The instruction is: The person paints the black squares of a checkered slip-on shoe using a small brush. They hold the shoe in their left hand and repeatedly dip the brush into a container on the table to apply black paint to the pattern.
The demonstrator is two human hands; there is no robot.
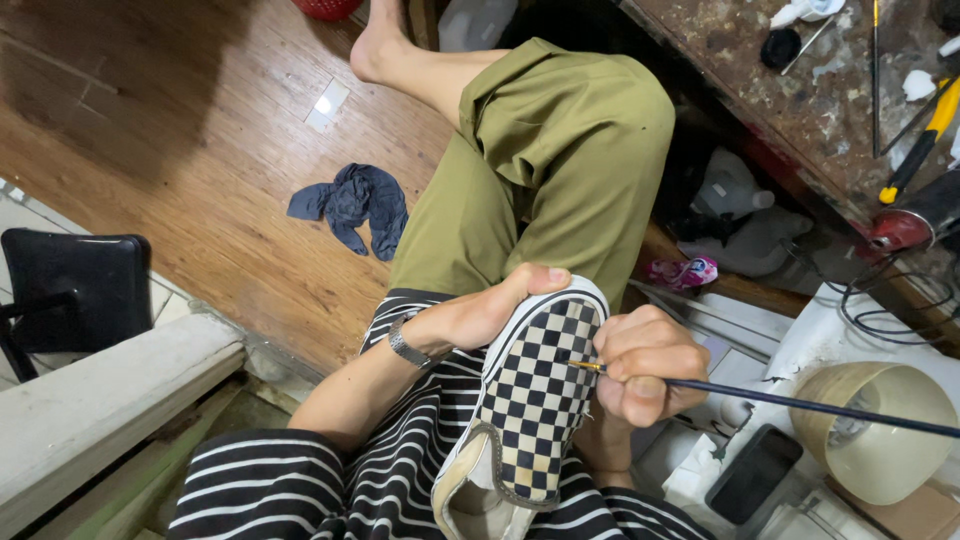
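A seated person in olive shorts (560, 150) and a black-and-white striped shirt (300, 490) is holding a checkered slip-on shoe (535, 400) over the lap, seen from a head-worn camera looking down. The left hand (480, 312), with a metal wristwatch (405, 345) on its wrist, is gripping the shoe's toe end, thumb lying across the white rubber edge. The right hand (645, 365) is closed around a thin dark paintbrush (780, 398), pinching it near the ferrule, and the brush tip is touching the checkered upper of the shoe on its right side. The long handle is extending out to the right, passing above a round cream-coloured lampshade (880, 430).

A crumpled blue cloth (355, 205) is lying on the wooden floor (200, 150) to the left of the person's knee. A paint-stained table (800, 100) is standing at upper right, carrying a yellow-handled tool (925, 135) and small scraps. A dark phone (752, 472) is lying near the lampshade, just below the right hand.
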